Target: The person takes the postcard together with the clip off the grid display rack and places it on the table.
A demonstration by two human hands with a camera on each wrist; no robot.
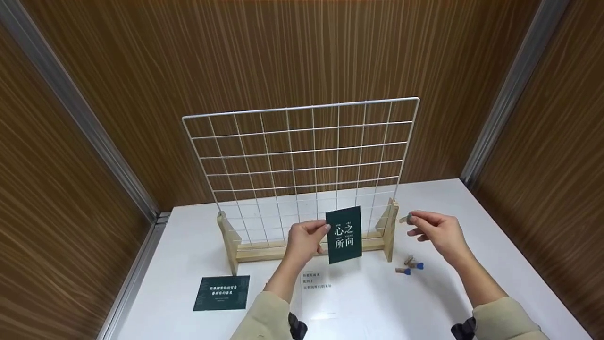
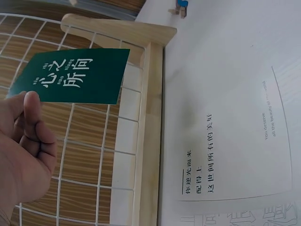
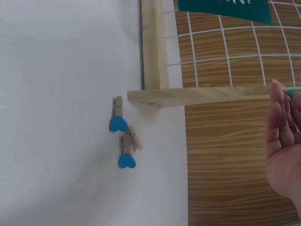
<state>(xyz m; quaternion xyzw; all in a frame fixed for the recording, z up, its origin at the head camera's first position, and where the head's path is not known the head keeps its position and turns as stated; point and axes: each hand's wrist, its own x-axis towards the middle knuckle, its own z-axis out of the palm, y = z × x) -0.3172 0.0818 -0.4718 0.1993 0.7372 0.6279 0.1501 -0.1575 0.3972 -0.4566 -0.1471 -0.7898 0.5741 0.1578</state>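
Note:
My left hand pinches a dark green card with white Chinese characters by its left edge. The card is upright in front of the lower part of a white wire grid. In the left wrist view, the thumb and finger grip the card at one corner. To the right of the grid, my right hand pinches a small wooden clothespin with a green end. The right wrist view shows the right hand at its edge, the clothespin mostly hidden by the fingers.
Wooden feet and a wooden bar hold the grid on the white table. Several clothespins, some with blue hearts, lie by the right foot. A second green card lies at front left. A white printed card lies between the arms.

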